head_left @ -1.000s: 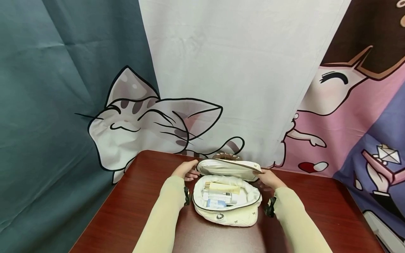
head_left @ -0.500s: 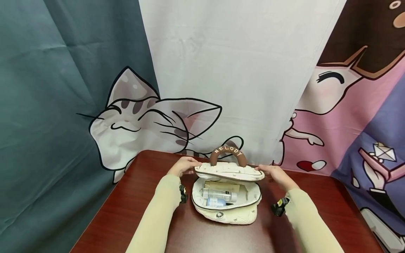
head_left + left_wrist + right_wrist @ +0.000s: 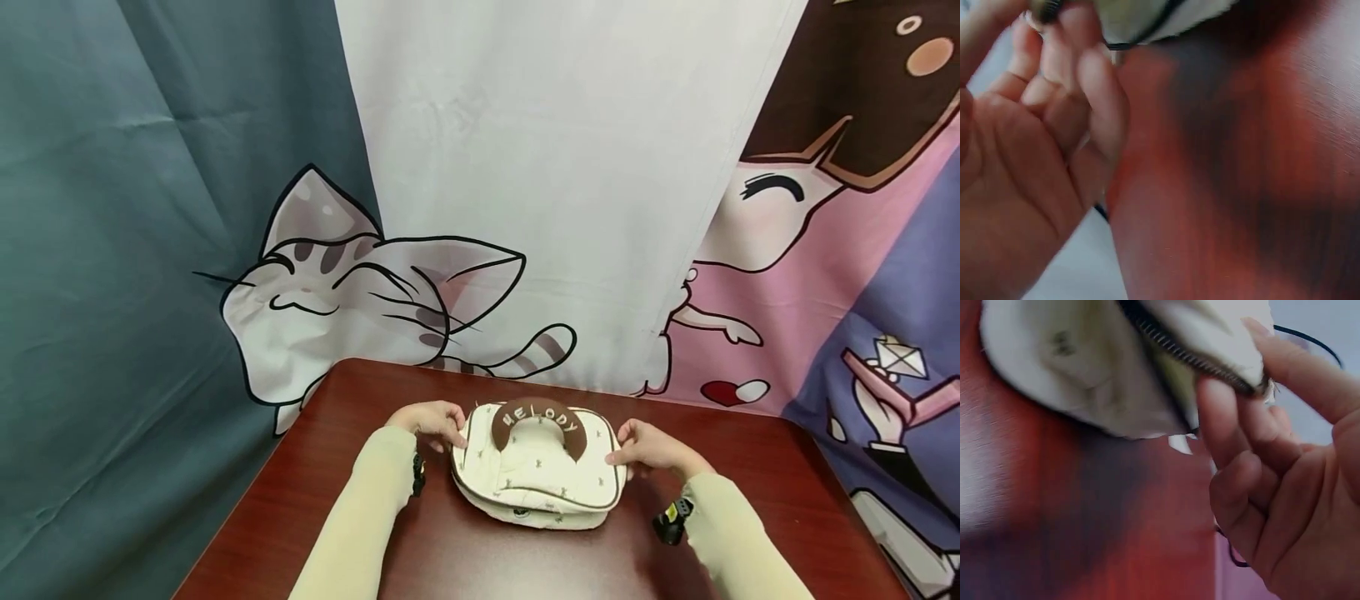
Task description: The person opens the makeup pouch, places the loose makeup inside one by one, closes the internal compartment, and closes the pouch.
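Note:
A cream zippered toiletry bag [image 3: 525, 479] with small dark motifs stands on the table, its lid folded down over the top. The brown curved handle [image 3: 538, 406], lettered MELODY, lies on that lid. My left hand [image 3: 429, 423] pinches the lid's left edge between thumb and fingers. At the opposite edge my right hand [image 3: 654, 447] pinches the lid's corner. The right wrist view shows the lid's zipper [image 3: 1175, 350] between thumb and fingers, with a gap between lid and body. The bag's contents are hidden in the head view.
The reddish-brown wooden table [image 3: 330, 467] reaches back to a printed curtain [image 3: 585, 167] that hangs behind it. A dark wrist camera [image 3: 672, 521] is strapped at the right cuff.
Both hands have brought the lid forward and down, from tilted back to covering the bag. The tube and bottles inside have gone out of sight. The handle now lies on top.

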`<state>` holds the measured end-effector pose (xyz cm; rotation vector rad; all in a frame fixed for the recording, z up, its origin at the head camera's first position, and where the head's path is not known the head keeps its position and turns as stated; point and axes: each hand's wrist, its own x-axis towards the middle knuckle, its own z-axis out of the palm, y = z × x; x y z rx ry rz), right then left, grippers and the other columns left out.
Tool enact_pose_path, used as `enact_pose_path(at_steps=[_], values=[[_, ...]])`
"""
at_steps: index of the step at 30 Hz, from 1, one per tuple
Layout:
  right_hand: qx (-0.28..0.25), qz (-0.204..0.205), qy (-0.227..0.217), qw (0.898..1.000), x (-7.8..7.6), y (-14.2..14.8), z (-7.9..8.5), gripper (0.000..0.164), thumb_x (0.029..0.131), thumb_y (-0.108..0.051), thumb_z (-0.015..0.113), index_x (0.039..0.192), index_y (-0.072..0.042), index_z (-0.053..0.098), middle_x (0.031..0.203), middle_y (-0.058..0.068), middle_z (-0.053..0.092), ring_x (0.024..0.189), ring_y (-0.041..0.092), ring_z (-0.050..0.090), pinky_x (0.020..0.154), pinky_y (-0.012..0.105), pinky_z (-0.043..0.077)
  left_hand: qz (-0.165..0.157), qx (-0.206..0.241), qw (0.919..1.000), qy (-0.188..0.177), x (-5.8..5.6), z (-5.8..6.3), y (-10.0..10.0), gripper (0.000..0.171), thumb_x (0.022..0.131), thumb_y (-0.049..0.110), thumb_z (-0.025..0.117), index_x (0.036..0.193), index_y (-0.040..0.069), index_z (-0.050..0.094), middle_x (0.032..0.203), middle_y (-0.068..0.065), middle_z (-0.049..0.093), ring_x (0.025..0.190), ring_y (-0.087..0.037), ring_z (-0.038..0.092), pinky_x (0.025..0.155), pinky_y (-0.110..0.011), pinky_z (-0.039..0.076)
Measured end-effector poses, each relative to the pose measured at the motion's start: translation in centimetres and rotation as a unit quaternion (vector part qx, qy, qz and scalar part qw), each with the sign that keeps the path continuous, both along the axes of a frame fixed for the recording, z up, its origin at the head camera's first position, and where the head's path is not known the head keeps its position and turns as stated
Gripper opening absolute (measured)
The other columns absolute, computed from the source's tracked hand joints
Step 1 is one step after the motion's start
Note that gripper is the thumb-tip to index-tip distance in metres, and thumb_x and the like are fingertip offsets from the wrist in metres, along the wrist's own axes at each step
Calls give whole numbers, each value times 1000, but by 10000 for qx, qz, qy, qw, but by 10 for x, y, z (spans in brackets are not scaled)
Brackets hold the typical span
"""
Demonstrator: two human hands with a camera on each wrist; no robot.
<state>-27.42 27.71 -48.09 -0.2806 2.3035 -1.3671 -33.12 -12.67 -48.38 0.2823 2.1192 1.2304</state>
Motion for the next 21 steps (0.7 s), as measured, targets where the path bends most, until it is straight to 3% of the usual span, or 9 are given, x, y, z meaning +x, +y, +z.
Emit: enact_pose_path(at_steps=[3, 6, 11, 14, 17, 19, 21], values=[[220, -218, -212, 9993, 4, -6, -13, 43, 78, -17, 75, 90, 1, 37, 59, 5, 56, 47, 15, 57, 42, 25, 40, 89, -556, 9984, 109, 5, -9, 2, 26, 75, 9, 77, 80, 7, 51, 64, -3, 58, 56, -13, 57, 53, -28, 48], [422, -430, -404, 9974, 8, -9, -21, 40, 77, -17, 76, 86, -2, 41, 59, 6, 56, 47, 14, 58, 43, 25, 45, 158, -738, 9971, 67, 8, -14, 4, 26, 75, 12, 77, 80, 7, 52, 64, -5, 59, 56, -14, 57, 54, -30, 49], [873, -783, -521, 9917, 2, -9, -16, 36, 78, -27, 75, 81, -4, 47, 62, 9, 56, 47, 15, 56, 43, 29, 48, 146, -981, 9951, 2, 5, -8, 6, 27, 76, 19, 77, 80, 9, 53, 67, -3, 55, 57, -14, 52, 51, -29, 45], [1089, -1038, -5, 9886, -12, -10, -10, 32, 85, -29, 68, 80, -1, 53, 66, 11, 55, 48, 18, 52, 44, 31, 46, 376, -989, 9940, 275, -2, -1, 11, 27, 80, 26, 72, 83, 8, 51, 70, -3, 51, 59, -15, 47, 50, -27, 40], [1239, -896, 908, 9841, -29, -15, -10, 24, 92, -20, 58, 91, 4, 61, 80, 16, 60, 65, 23, 57, 57, 37, 48, 507, -901, 9895, 1007, -11, 2, 23, 24, 88, 27, 64, 94, 6, 54, 83, -5, 55, 69, -16, 49, 58, -29, 43], [1280, -582, 1325, 9812, -38, -19, -12, 22, 94, -12, 53, 104, 5, 62, 95, 20, 62, 82, 28, 59, 69, 40, 48, 383, -881, 9851, 1426, -16, 1, 32, 26, 92, 25, 59, 108, 4, 57, 100, -8, 58, 83, -19, 54, 70, -34, 46], [1202, -295, 1415, 9822, -46, -24, -17, 24, 94, -6, 50, 113, 5, 60, 109, 21, 60, 97, 30, 57, 78, 41, 46, 114, -950, 9816, 1653, -20, -3, 42, 32, 93, 22, 57, 120, 4, 56, 115, -11, 57, 97, -22, 56, 81, -36, 46]])
